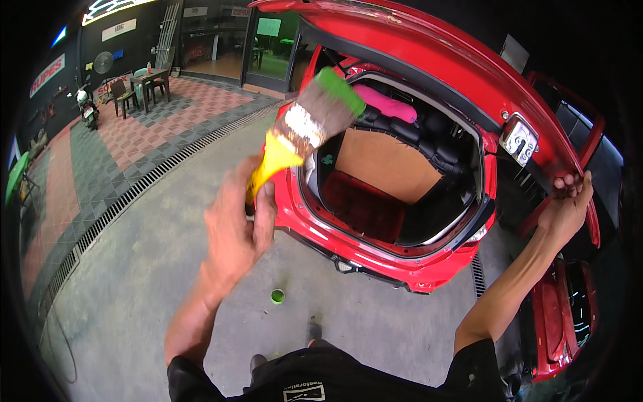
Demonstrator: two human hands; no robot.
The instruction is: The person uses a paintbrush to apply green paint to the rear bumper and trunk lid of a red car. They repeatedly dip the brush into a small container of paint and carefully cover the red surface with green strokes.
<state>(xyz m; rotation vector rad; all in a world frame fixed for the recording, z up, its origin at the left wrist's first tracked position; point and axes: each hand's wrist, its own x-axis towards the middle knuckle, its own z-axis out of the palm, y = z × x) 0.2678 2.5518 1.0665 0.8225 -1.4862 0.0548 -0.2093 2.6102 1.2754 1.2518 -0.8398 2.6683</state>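
Observation:
My left hand (236,218) is closed round the yellow handle of a paintbrush (301,127), raised with its bristles up; the bristle tips are green. Behind the brush stands a red car (382,264) with its rear open and the trunk bare to a brown panel (388,164). The raised red tailgate (429,40) arches over the trunk. At its lower right edge my right hand (568,197) grips the tailgate rim with curled fingers. A small cup of green paint (277,296) sits on the floor below my left hand.
A drain grate (161,157) crosses the concrete floor at left. Beyond it are a table (149,79) with chairs, a standing fan (103,63) and a motorbike (86,108) on checkered tiles. A red car part (559,315) stands at lower right. A pink item (385,102) lies on the seats.

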